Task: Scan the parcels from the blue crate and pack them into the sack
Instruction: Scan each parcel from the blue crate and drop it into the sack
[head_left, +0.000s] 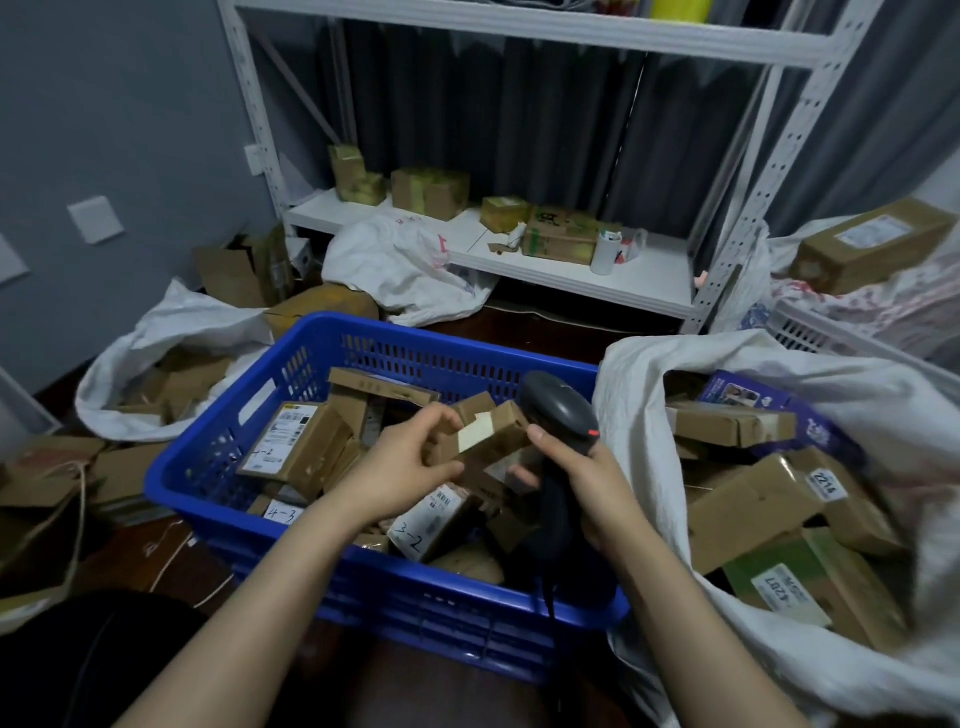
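Misscan is looking likely: left hand gripping parcel, barcode unseen; right hand gripping scanner at its 3 o'clock.

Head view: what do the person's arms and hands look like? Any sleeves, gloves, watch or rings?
Both are bare. The left hand and right hand wear no gloves, and no ring shows. The left forearm and right forearm are uncovered down to the picture's bottom edge: no sleeve, watch or wristband is in view.
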